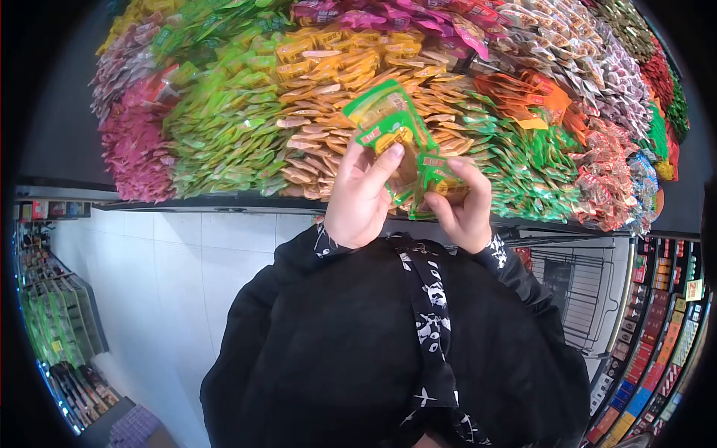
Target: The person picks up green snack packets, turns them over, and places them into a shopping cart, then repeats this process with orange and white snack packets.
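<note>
My left hand [357, 196] is closed around green-edged snack packets [382, 106], its thumb pressed on the front one. These packets have clear windows, a yellow label and a small red mark. Between the thumb and fingers of my right hand [467, 209] is another small green snack packet [432, 178], which touches or overlaps the left hand's packets. Printing on the packets is too small to read. Both hands are over the front edge of a display heaped with packets, close to the orange packets [306, 142] and the green packets [534, 179].
Lime-green packets [224, 142] and pink packets [134, 157] are stacked to the left. Red-and-white packets [609, 168] lie to the right. A wire shopping cart [586, 291] stands at my right, near stocked shelves [657, 321]. Pale floor tiles [175, 276] run along my left.
</note>
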The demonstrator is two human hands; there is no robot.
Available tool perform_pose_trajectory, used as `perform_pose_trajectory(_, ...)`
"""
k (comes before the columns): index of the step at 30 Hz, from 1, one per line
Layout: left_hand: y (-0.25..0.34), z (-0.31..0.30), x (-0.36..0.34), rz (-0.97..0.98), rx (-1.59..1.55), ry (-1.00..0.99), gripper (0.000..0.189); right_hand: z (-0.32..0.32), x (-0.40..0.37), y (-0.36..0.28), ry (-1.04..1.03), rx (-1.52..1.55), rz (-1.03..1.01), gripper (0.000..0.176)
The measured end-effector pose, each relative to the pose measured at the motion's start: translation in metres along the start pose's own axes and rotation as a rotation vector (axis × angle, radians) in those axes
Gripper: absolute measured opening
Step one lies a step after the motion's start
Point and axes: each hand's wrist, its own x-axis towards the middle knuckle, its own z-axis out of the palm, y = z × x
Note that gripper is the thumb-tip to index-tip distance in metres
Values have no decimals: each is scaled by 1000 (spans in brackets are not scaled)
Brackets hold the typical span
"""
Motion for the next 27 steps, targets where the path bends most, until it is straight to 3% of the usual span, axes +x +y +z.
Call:
perform_pose_trajectory(3, 6, 3, 1, -4, -3, -27, 27, 2, -1, -1, -4, -41, -79, 58)
perform_pose_trajectory(6, 9, 6, 2, -64, -43, -37, 28, 6, -6, -11, 54, 10, 33, 58)
perform_pose_trajectory(8, 8, 6, 2, -112, -57, -52, 35, 8, -7, -18, 184, 288, 382, 57)
perform_pose_trajectory(9, 9, 7, 2, -113, -58, -53, 35, 7, -5, -19, 184, 286, 383, 57)
perform_pose_trajectory(12, 7, 9, 2, -123, -56, -102, 37, 0, 9, -17, 104, -235, -26, 55)
perform_pose_trajectory(18, -6, 0, 6, -57, 116, -40, 37, -8, 18, -20, 82, -436, -109, 51)
perform_pose_trajectory(19, -7, -2, 7, -42, 142, -38, 36, -7, 17, -21, 81, -437, -109, 51)
perform_pose_trajectory(21, -8, -1, 8, -25, 168, -38, 35, -3, 15, -23, 99, -217, 151, 51)
perform_pose_trajectory(24, -12, 4, 8, 15, 167, -16, 34, -1, 18, -23, 137, -123, 303, 51)
perform_pose_trajectory(27, -20, 5, 9, 74, 194, -12, 32, 0, 19, -16, 140, -241, 245, 52)
